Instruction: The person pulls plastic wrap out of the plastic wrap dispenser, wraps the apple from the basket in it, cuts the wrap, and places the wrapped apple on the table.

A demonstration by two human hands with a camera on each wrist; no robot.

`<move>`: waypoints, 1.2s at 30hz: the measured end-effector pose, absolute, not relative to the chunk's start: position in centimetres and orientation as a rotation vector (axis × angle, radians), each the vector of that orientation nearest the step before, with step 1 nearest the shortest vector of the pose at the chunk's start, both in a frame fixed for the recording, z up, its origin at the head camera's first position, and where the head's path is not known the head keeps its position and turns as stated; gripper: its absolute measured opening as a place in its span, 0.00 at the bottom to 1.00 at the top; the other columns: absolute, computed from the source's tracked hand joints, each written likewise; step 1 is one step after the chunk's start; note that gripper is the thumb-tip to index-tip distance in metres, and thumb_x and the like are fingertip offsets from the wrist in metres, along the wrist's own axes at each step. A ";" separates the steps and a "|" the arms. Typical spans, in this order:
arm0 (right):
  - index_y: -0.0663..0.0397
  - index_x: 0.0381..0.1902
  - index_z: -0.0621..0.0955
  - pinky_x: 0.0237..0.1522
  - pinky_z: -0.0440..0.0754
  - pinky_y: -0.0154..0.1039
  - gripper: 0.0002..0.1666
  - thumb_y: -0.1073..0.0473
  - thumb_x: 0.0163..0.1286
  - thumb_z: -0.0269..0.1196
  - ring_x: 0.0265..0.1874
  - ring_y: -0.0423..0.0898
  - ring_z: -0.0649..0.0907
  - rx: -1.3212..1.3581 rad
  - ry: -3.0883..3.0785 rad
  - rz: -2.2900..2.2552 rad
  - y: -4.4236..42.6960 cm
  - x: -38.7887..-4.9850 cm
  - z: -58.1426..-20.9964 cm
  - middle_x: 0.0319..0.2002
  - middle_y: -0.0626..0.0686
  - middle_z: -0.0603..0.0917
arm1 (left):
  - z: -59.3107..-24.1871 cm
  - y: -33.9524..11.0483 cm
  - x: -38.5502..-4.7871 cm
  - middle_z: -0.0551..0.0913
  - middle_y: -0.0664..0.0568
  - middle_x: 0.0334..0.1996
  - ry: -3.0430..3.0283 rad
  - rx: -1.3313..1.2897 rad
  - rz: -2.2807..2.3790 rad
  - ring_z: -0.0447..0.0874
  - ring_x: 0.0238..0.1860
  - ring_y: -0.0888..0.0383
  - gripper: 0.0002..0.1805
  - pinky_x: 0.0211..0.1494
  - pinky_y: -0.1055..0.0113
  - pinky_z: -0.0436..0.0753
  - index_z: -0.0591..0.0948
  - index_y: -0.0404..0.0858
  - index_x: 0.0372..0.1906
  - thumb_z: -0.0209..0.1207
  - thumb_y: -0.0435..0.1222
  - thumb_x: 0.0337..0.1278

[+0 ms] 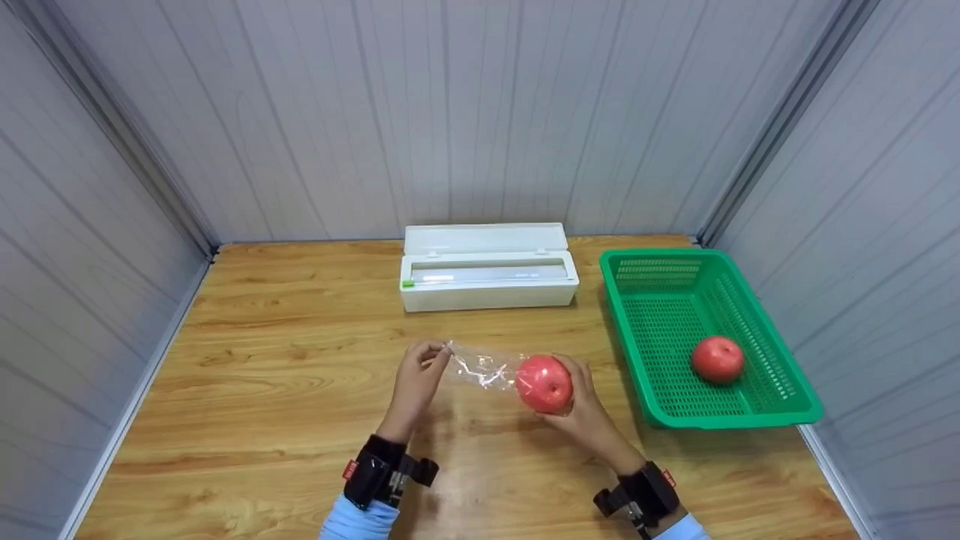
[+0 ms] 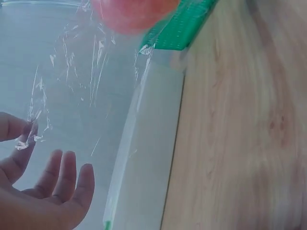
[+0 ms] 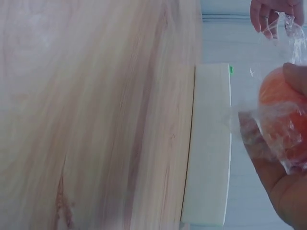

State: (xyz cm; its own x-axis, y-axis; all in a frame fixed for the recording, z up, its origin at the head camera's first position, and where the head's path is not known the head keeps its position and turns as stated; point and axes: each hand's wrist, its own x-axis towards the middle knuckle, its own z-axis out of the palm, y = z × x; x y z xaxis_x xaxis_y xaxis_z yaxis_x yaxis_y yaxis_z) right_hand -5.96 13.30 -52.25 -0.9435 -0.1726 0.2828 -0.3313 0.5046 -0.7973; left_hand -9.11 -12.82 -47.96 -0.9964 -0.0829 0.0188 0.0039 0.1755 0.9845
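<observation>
In my right hand [image 1: 585,412] is a red apple [image 1: 545,384], gripped between thumb and fingers above the table. Clear plastic wrap [image 1: 484,369] covers part of the apple and stretches out to the left. My left hand [image 1: 418,379] pinches the free end of that wrap between thumb and forefinger, and in the left wrist view its other fingers [image 2: 64,177] stand apart from the film. The right wrist view shows film over the apple [image 3: 283,115] and around the right fingers.
Behind the hands stands a white wrap dispenser box [image 1: 489,296] with its lid raised. At the right, a green plastic basket [image 1: 626,337] holds another red apple [image 1: 718,360]. Grey panel walls border the wooden table [image 1: 247,390] at the back and sides.
</observation>
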 end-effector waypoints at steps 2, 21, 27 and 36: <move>0.50 0.63 0.62 0.58 0.70 0.63 0.52 0.59 0.42 0.76 0.60 0.61 0.70 0.447 -2.571 1.447 13.5 -5.8 -52.2 0.59 0.58 0.63 | -47.8 -13.2 -9.3 0.76 0.43 0.45 -2.359 0.063 -1.976 0.77 0.48 0.51 0.10 0.57 0.57 0.76 0.79 0.30 0.35 0.56 0.36 0.61; 0.51 0.62 0.63 0.57 0.72 0.60 0.51 0.68 0.41 0.75 0.60 0.60 0.69 0.469 -2.526 1.445 13.9 -4.9 -50.8 0.60 0.58 0.62 | -47.4 -15.1 -9.5 0.78 0.40 0.48 -2.391 0.054 -2.014 0.78 0.49 0.48 0.17 0.57 0.55 0.77 0.75 0.31 0.49 0.50 0.40 0.67; 0.47 0.63 0.62 0.56 0.74 0.59 0.50 0.61 0.44 0.76 0.61 0.60 0.68 0.583 -2.482 1.437 14.2 -4.4 -50.5 0.61 0.55 0.62 | -48.5 -15.3 -9.8 0.66 0.31 0.60 -2.310 0.222 -2.300 0.70 0.58 0.38 0.27 0.62 0.49 0.73 0.62 0.30 0.62 0.38 0.47 0.72; 0.48 0.65 0.60 0.56 0.74 0.59 0.51 0.58 0.46 0.75 0.61 0.60 0.68 0.727 -2.476 1.314 14.3 -4.2 -50.5 0.62 0.57 0.60 | -49.2 -14.6 -9.2 0.60 0.29 0.65 -2.178 -0.018 -2.776 0.73 0.57 0.45 0.38 0.60 0.55 0.76 0.48 0.35 0.72 0.23 0.58 0.69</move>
State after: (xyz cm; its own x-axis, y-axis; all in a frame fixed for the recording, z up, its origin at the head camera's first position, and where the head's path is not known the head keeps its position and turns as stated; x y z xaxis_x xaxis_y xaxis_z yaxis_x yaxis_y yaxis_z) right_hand -4.19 14.33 -50.52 -0.8459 -0.3128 0.4320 -0.5331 0.4701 -0.7035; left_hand -9.24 -14.63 -49.25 -0.9261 0.3029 -0.2250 -0.2907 -0.1923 0.9373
